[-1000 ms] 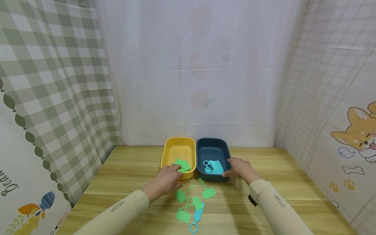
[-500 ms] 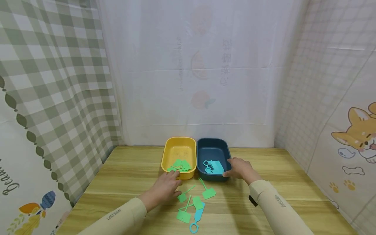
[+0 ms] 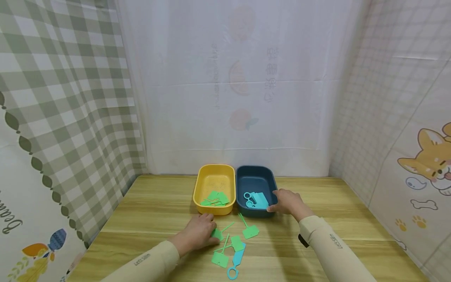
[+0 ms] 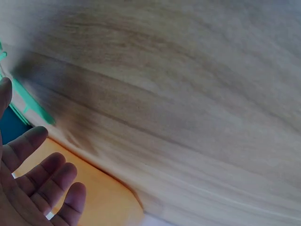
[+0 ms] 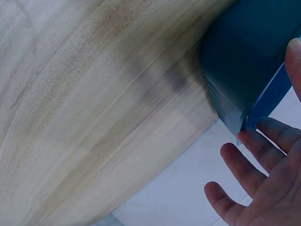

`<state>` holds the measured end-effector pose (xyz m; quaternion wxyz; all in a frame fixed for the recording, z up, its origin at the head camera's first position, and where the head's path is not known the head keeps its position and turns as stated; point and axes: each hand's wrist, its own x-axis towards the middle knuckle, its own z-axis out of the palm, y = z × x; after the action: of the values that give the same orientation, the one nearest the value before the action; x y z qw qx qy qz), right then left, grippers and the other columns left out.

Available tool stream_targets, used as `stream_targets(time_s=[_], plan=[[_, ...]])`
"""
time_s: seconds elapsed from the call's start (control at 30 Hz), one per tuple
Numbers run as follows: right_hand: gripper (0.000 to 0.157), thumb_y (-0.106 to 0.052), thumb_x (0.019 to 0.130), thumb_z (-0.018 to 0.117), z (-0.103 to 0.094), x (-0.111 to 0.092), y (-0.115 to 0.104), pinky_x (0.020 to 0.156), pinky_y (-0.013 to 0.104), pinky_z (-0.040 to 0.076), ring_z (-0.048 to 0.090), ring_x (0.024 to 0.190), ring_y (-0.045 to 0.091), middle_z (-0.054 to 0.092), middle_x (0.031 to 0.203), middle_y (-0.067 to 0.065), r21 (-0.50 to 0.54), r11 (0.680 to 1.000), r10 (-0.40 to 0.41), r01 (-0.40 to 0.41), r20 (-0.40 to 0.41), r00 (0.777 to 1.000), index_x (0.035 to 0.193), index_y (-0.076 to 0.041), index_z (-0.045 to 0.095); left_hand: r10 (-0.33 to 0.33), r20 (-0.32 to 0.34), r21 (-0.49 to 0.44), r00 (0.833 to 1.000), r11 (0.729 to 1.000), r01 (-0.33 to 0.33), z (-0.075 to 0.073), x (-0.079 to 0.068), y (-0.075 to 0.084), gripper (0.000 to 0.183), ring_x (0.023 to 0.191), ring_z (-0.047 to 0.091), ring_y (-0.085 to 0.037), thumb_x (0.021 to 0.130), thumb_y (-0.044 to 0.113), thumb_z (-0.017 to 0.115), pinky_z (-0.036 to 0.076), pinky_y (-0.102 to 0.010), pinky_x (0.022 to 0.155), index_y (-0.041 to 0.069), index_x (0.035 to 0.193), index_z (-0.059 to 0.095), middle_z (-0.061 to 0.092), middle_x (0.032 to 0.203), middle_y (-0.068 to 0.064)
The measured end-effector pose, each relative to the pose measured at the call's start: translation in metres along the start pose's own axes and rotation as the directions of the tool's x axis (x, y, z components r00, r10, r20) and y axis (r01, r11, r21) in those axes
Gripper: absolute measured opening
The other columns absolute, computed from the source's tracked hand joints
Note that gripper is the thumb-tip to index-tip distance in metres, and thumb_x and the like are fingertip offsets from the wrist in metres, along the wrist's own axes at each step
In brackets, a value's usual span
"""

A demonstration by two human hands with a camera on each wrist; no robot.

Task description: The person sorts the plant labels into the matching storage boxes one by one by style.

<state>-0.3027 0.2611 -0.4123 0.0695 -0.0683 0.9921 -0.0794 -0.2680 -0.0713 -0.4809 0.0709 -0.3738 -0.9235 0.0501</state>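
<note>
My left hand [image 3: 197, 232] is low over the table in front of the yellow bin, its fingers loosely spread in the left wrist view. Beside its fingertips lies a green tag [image 3: 217, 234] with a thin stem, partly covered by the hand. My right hand [image 3: 289, 203] touches the near right corner of the dark blue bin [image 3: 255, 213]; its fingertips meet the rim in the right wrist view. Blue ring-ended tags [image 3: 260, 200] lie in that bin. Several green tags [image 3: 220, 199] lie in the yellow bin [image 3: 215, 168].
More green tags [image 3: 251, 232] are scattered on the wooden table [image 3: 165, 196] in front of the bins. Among them is a blue tag with a ring [image 3: 232, 273], nearest the table's front. A white curtain [image 3: 232, 129] hangs behind, with printed cloths at both sides.
My left hand has come back from the yellow bin's front rim down toward the nearby green tag. More green tags now show in that bin. The right hand stays at the blue bin.
</note>
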Motion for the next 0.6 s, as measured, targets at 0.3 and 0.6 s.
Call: stream_targets(time_s=[0.3, 0.6], plan=[[0.079, -0.044, 0.083, 0.078, 0.001, 0.001, 0.001, 0.094, 0.067, 0.039, 0.051, 0.123, 0.047, 0.051, 0.137, 0.03, 0.011, 1.0, -0.004, 0.005, -0.009, 1.0, 0.138, 0.006, 0.052, -0.013, -0.008, -0.011, 1.0, 1.0, 0.012, 0.006, -0.001, -0.005, 0.036, 0.069, 0.04, -0.01, 0.085, 0.051, 0.073, 0.039, -0.028, 0.061, 0.018, 0.078, 0.064, 0.041, 0.077, 0.006], [0.078, -0.044, 0.084, 0.078, 0.001, 0.001, 0.001, 0.095, 0.067, 0.039, 0.05, 0.124, 0.047, 0.05, 0.138, 0.03, 0.008, 1.0, 0.002, -0.002, -0.005, 1.0, 0.138, 0.005, 0.051, -0.053, 0.024, -0.053, 0.998, 0.997, 0.054, 0.005, -0.008, -0.014, 0.038, 0.071, 0.041, -0.011, 0.084, 0.052, 0.073, 0.041, -0.029, 0.063, 0.015, 0.086, 0.066, 0.042, 0.079, 0.005]])
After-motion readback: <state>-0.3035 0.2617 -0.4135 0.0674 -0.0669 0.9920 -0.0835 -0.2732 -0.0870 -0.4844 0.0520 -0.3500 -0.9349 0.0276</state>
